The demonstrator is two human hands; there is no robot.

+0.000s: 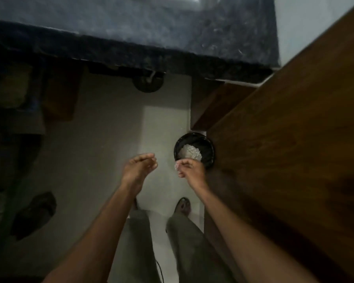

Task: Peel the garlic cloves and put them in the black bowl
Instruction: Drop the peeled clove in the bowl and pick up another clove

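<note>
Between right-hand fingers (pixel 182 167), pale peel (pixel 176 166) hangs beside black container (pixel 207 155).

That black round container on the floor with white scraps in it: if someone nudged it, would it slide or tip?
The black container looks thin-walled and holds only a small heap of white scraps, so it is probably light and would slide easily on the smooth pale floor. It stands against the wooden panel, which would likely stop it that way.

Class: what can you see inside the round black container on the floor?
Inside the black container lies a heap of pale, whitish bits. The right hand, pinching a pale scrap, covers its near rim. Anything beneath the heap stays hidden.
</note>
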